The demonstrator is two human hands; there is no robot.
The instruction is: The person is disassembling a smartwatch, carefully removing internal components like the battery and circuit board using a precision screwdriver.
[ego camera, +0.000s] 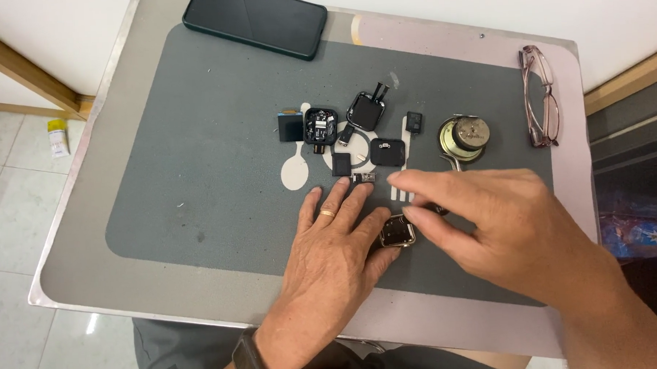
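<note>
the left hand (331, 253) lies palm down on the grey mat (197, 174), fingers spread flat, its thumb pressed against the side of a small metal watch case (397, 233). the right hand (504, 222) is over the case from the right, loosely curled, thumb tip touching the case's edge; whether it truly pinches the case, i cannot tell. the case sits near the mat's front edge, between the two thumbs. it looks light, stiff and smooth, likely slippery, so best taken by its side edges. its right part is hidden under the thumb. farther back lie small black parts (366, 110), probably fragile, their detail too small to read, and a round metal piece (464, 137). beyond these, glasses (540, 97) and a dark phone (256, 21).
</note>
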